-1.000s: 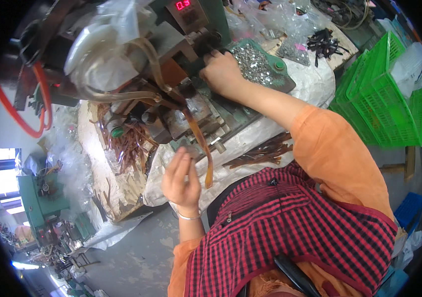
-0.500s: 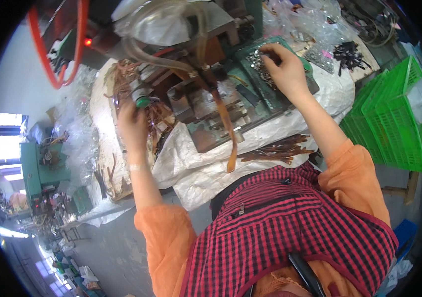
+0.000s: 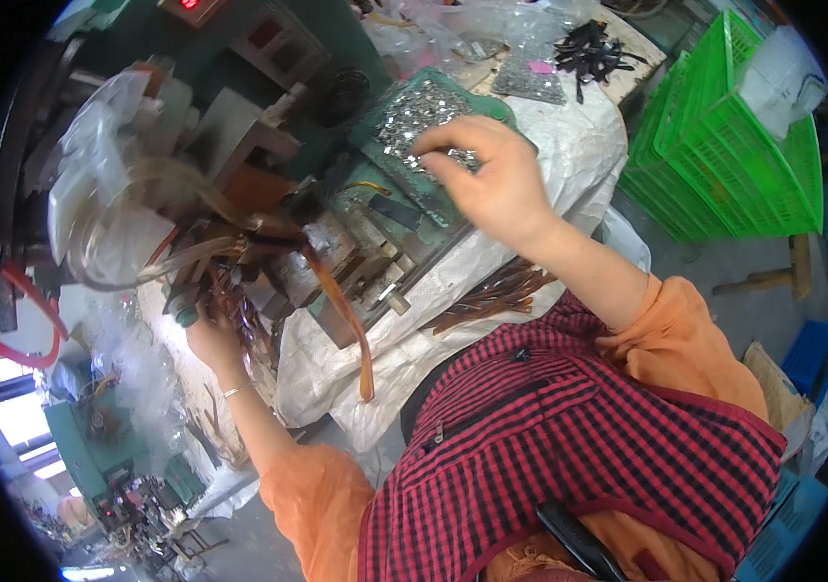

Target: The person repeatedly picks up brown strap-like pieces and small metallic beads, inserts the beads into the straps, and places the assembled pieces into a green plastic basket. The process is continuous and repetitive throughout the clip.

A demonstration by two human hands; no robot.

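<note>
Over a green tray (image 3: pixel 375 145) of small shiny metal pieces (image 3: pixel 414 114) is my right hand (image 3: pixel 496 179). Its thumb and forefinger curve together in a pinch; anything between the tips is too small to make out. My left hand (image 3: pixel 212 338) is at the left side of the machine (image 3: pixel 322 233), next to a green button (image 3: pixel 184 316) and a heap of brown strips (image 3: pixel 251 325). The fingers there are blurred and partly hidden. A glossy brown strip (image 3: pixel 341 315) hangs from the machine's middle over its front edge.
More brown strips (image 3: pixel 491 299) lie on white sheeting (image 3: pixel 414 364) before me. Black strips (image 3: pixel 596 56) and a clear bag (image 3: pixel 530 78) of metal pieces sit at the far right. Green crates (image 3: pixel 714 145) stand to the right. Clear tubes (image 3: pixel 132 281) loop at the machine's left.
The view has swung right, so the machine appears further left. My right hand has drawn back somewhat over the metal pieces, its fingertips closer together. My left hand stays by the green button and brown strips.
</note>
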